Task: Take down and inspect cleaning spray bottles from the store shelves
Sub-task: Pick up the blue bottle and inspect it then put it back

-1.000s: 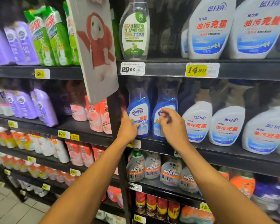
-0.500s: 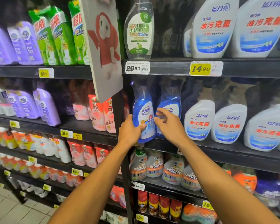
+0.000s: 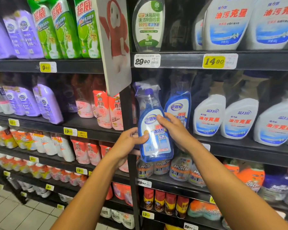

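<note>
A blue glass-cleaner spray bottle (image 3: 154, 135) in clear plastic wrap is held out in front of the middle shelf, tilted slightly left. My left hand (image 3: 129, 143) grips its lower left side with the thumb on the label. My right hand (image 3: 174, 130) holds its right side, fingers across the label's top. A second, matching blue bottle (image 3: 179, 107) stands on the shelf just behind my right hand.
White spray bottles (image 3: 239, 119) with red lettering fill the shelf to the right. A clear green-label bottle (image 3: 148, 25) stands above. A hanging sign (image 3: 115, 44) juts out at the black shelf post (image 3: 131, 188). Pouches and cans crowd the lower shelves.
Both hands closed on the left blue bottle and drew it forward off the shelf toward me; it now hangs in front of the shelf edge.
</note>
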The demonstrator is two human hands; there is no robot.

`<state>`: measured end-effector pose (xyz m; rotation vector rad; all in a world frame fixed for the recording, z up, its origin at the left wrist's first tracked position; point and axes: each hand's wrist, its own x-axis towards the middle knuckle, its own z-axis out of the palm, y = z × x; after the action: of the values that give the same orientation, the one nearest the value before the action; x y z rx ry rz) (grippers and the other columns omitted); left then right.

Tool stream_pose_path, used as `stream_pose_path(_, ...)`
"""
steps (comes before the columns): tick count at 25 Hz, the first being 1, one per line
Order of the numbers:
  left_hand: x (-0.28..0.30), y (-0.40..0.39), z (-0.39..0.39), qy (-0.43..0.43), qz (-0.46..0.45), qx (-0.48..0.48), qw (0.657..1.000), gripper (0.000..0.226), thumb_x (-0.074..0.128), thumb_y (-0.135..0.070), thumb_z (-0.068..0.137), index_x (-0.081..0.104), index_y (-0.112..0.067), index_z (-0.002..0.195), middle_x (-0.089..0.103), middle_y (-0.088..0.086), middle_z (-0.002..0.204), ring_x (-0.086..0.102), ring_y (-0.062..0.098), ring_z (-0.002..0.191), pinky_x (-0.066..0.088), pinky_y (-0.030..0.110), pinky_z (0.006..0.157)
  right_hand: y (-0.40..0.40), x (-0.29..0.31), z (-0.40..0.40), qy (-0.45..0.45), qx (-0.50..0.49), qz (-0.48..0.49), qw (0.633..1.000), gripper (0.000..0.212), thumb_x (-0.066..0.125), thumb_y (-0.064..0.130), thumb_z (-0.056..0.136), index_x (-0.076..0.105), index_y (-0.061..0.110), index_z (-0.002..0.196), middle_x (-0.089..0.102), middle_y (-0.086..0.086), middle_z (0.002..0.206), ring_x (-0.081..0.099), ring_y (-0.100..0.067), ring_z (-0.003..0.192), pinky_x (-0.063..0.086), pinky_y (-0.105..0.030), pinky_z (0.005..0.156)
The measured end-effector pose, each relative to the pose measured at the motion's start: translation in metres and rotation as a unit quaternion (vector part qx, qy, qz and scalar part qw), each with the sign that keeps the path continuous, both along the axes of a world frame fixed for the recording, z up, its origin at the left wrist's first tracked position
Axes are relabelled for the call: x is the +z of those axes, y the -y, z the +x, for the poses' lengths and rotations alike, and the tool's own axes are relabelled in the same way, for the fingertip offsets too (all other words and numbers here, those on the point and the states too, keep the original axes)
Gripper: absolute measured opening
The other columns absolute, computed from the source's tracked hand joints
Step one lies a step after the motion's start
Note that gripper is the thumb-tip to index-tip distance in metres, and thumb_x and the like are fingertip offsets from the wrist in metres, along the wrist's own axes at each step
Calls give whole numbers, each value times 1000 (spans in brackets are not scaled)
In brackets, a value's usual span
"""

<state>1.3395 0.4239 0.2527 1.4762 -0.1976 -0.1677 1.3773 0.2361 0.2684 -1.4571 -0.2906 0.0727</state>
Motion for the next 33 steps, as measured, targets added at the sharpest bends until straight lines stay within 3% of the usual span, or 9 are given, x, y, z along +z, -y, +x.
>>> stream_pose_path(2, -5, -5, -6, 4, 2, -20, 1000, 27, 74, -18, 83, 68, -18, 110, 77, 9, 101, 74, 26, 89, 59, 32, 58, -4, -6, -5, -19, 24, 41, 999, 22, 60, 29, 97, 65, 14, 113, 75, -11, 109, 71, -25, 100, 58, -39, 88)
stream_pose_path(7, -22, -13, -15, -9, 9, -72, 997, 35, 78, -24, 78, 67, -21, 112, 76, 9, 103, 74, 27, 93, 57, 30, 57, -6, -21, -21, -15, -13, 41, 999, 19, 66, 28, 91, 68, 13, 102, 77, -9, 95, 73, -21, 87, 58, -33, 75)
stream_pose_path(11, -32, -17, -17, -25, 14, -106, 994, 27, 79, -26, 77, 71, -26, 103, 77, 7, 101, 74, 23, 91, 57, 28, 55, -8, -35, -33, -21, -39, 57, 997, 17, 59, 19, 95, 67, 8, 105, 75, -12, 98, 71, -24, 88, 56, -36, 81)
stream_pose_path(15, -38, -22, -18, -29, 23, -126, 991, 35, 76, -27, 76, 68, -23, 110, 77, 7, 102, 74, 24, 93, 58, 29, 56, -11, -40, -42, -39, -56, 57, 996, 25, 59, 19, 94, 63, 3, 112, 71, -19, 103, 67, -32, 92, 54, -44, 87)
stream_pose_path(19, -44, -32, -21, -36, 31, -150, 988, 37, 77, -29, 78, 66, -22, 113, 76, 7, 104, 74, 26, 95, 60, 33, 62, -19, -43, -53, -49, -73, 44, 995, 29, 58, 17, 96, 61, -2, 117, 73, -17, 97, 70, -26, 82, 58, -34, 74)
stream_pose_path(21, -46, -35, -23, -44, 26, -158, 986, 34, 77, -28, 78, 68, -22, 111, 77, 7, 102, 74, 25, 92, 58, 30, 57, -22, -45, -58, -52, -78, 39, 995, 23, 59, 17, 95, 63, 0, 111, 74, -15, 94, 71, -23, 79, 58, -30, 70)
stream_pose_path(27, -55, -45, -28, -42, 27, -178, 983, 30, 73, -30, 77, 69, -23, 106, 77, 3, 98, 75, 19, 86, 54, 23, 52, -29, -49, -70, -58, -104, 37, 992, 19, 62, 18, 94, 63, 3, 107, 75, -15, 92, 72, -24, 79, 59, -31, 69)
stream_pose_path(31, -61, -48, -28, -32, 50, -189, 980, 36, 72, -32, 79, 65, -22, 113, 77, 4, 102, 74, 22, 92, 55, 23, 57, -28, -53, -76, -58, -105, 11, 993, 18, 63, 19, 94, 63, 5, 106, 75, -8, 88, 71, -18, 77, 55, -26, 63)
stream_pose_path(33, -66, -48, -27, -29, 55, -199, 978, 38, 73, -28, 80, 63, -22, 116, 76, 5, 104, 73, 23, 96, 58, 27, 63, -26, -57, -78, -50, -94, -7, 994, 30, 68, 24, 90, 61, 4, 112, 75, -9, 93, 72, -20, 81, 56, -29, 67)
